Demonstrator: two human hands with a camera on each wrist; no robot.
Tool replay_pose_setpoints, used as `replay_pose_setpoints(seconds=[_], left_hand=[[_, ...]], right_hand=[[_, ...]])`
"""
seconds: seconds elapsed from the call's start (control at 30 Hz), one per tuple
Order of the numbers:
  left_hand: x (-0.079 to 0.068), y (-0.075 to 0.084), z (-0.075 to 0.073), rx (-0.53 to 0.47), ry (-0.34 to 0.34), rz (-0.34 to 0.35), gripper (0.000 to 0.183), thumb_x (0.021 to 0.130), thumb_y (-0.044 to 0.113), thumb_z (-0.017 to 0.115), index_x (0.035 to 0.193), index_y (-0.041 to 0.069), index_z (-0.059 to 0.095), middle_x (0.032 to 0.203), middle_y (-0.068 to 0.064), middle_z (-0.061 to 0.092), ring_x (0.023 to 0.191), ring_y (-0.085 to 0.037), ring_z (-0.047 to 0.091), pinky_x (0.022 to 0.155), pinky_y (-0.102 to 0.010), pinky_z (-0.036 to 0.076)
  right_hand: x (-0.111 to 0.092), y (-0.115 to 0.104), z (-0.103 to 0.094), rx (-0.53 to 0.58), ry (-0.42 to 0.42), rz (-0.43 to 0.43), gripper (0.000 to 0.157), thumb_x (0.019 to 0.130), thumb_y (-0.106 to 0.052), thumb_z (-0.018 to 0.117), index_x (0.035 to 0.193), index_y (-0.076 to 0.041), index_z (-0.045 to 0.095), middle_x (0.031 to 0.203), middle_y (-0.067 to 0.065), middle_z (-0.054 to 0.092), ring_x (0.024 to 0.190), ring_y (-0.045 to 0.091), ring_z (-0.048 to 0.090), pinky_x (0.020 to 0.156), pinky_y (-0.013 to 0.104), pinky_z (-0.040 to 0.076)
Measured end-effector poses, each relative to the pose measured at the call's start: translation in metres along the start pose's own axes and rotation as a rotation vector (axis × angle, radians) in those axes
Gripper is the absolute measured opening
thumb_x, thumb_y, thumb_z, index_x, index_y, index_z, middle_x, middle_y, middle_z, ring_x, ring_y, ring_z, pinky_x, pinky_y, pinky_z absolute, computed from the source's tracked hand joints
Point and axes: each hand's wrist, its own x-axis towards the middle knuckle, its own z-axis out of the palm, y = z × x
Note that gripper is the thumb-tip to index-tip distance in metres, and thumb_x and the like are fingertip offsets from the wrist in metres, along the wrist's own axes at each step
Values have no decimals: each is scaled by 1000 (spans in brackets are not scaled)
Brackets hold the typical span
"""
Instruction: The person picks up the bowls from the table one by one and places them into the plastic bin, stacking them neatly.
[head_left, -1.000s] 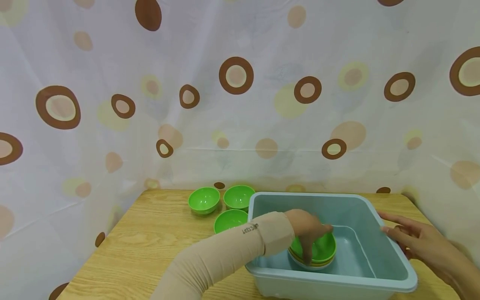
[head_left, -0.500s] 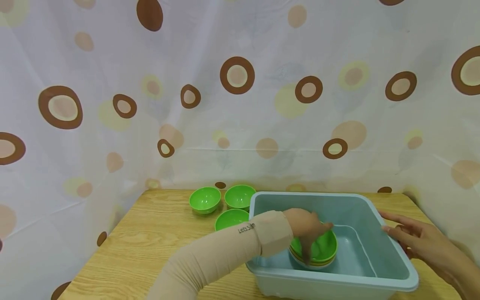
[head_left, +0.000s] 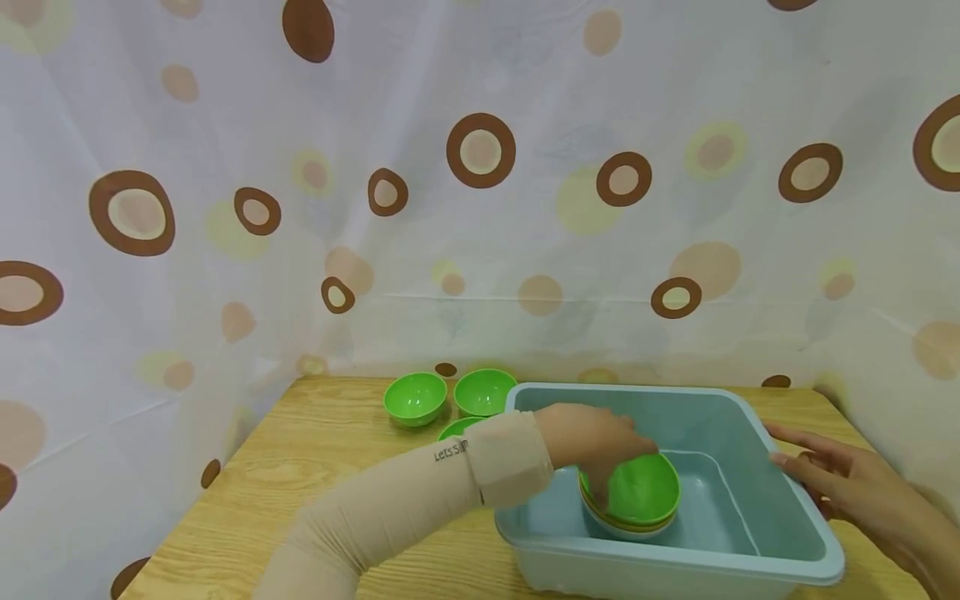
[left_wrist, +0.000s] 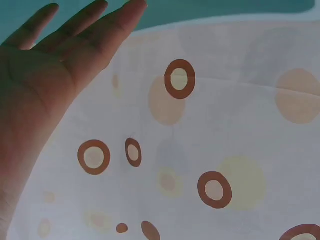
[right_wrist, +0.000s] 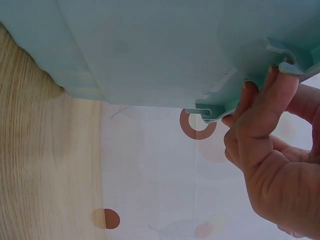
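Observation:
A pale blue plastic tub (head_left: 660,557) stands on the table, holding a nested stack of bowls (head_left: 647,493) with a green one on top. My left hand (head_left: 588,440) reaches over the tub's left side, its fingers above the left part of the stack. In the left wrist view, that same hand (left_wrist: 45,85) shows its palm and straight fingers with nothing held. At the tub's right side, my right hand (head_left: 847,483) grips the rim. The right wrist view shows fingers (right_wrist: 260,107) curled up under the rim's underside.
Left of the tub, several green bowls sit on the wooden table (head_left: 322,467): one at the back left (head_left: 415,400), another bowl (head_left: 483,392) beside it, and a third bowl (head_left: 456,428) partly hidden by the left sleeve. A spotted curtain (head_left: 420,208) hangs behind the table.
My left hand has lifted slightly and drawn back to the left, uncovering more of the top green bowl. The right hand stays at the rim. The view has shifted slightly.

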Motion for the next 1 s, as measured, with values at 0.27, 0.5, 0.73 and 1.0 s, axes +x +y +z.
replay_pose_setpoints(seconds=[0.27,0.5,0.73,1.0], left_hand=[[-49,-18,-11,77,166,125,79,81,42,77,148,29,37,135,6,47,121,-9,45,96,-25,41],[-86,-40,-20,74,312,116,66,89,40,68,147,25,39,137,2,46,124,-14,44,97,-27,40],[-107,-70,-13,35,519,137,51,93,31,65,140,17,50,128,-2,55,117,-17,51,92,-32,44],[-119,-105,3,-20,757,115,40,94,21,63,131,9,57,120,-6,59,109,-22,55,92,-33,45]], right_hand=[[0,0,0,0,-5,-4,36,102,-27,50,120,-58,46,99,0,64,81,18,64,68,38,56],[-1,0,1,8,3,-7,36,101,-26,51,116,-60,47,98,-5,67,82,17,65,68,38,56],[0,0,1,13,-4,-2,36,102,-27,50,115,-60,47,98,-5,67,82,17,65,68,38,56],[0,1,0,17,-5,9,35,102,-28,50,117,-60,47,101,-5,66,83,17,65,69,38,56]])
